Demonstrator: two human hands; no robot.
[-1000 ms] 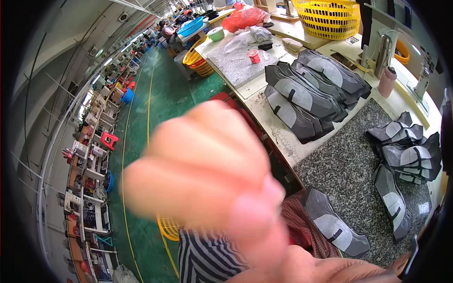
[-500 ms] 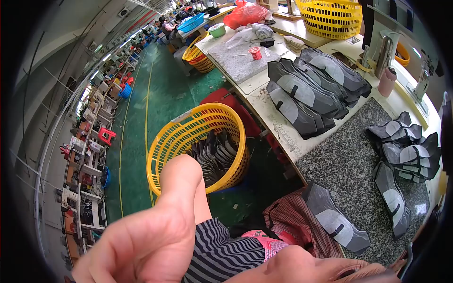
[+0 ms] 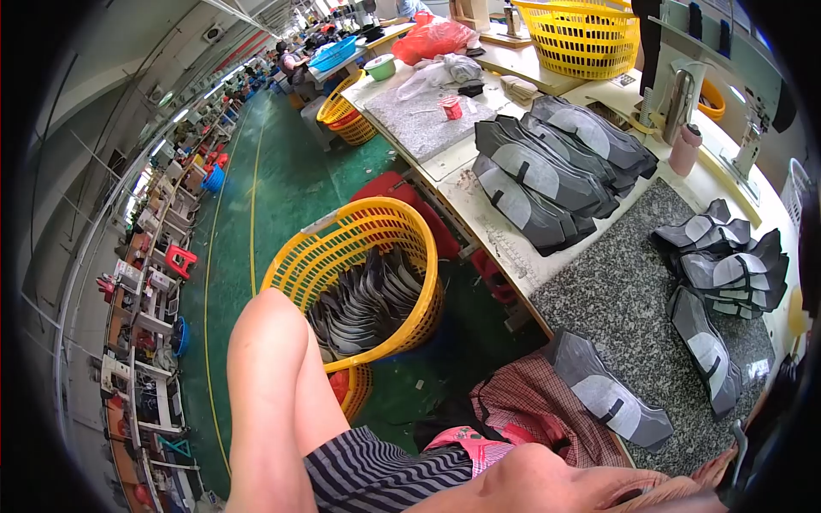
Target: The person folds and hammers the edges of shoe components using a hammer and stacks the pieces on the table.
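My left hand is out of view; my bent left arm rises from the bottom edge, its elbow beside a yellow basket (image 3: 428,295) filled with dark curved pieces (image 3: 363,308). Low at the right, my right arm reaches toward the speckled slab (image 3: 590,286). My right hand (image 3: 684,485) is at the bottom edge, its fingers too foreshortened to make out. Nearest to it lies a grey-black piece (image 3: 611,398) with a pale patch and dark tab. Another piece (image 3: 710,355) and a small stack (image 3: 731,269) rest farther right on the slab.
A large pile of similar pieces (image 3: 547,175) lies on the worktable (image 3: 522,269). Behind are a pink bottle (image 3: 685,150), a red bag (image 3: 434,38), a green bowl (image 3: 380,67) and another yellow basket (image 3: 581,43). A person (image 3: 293,64) is far off.
My left hand has dropped out of view at the bottom, and its elbow has shifted left, uncovering more of the basket's contents. The view has moved slightly; the pieces on the slab lie as before.
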